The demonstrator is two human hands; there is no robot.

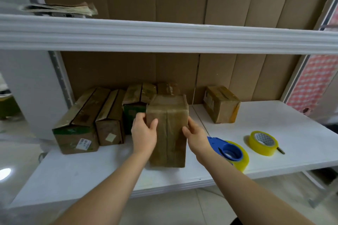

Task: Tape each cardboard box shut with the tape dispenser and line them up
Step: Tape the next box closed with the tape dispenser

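The left hand point(144, 131) and the right hand point(196, 133) each grip a side of the taped box point(168, 129) on the shelf point(274, 133); more boxes point(95, 117) sit toward the left edge. The tape dispenser point(228, 151) lies just beside the right hand.

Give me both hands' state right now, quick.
Left hand: grips the left side of the tall taped cardboard box, thumb on its front.
Right hand: holds the same box's right side, fingers curled on it.

Brown box point(167, 129), blue dispenser point(225, 149), yellow tape roll point(263, 143)
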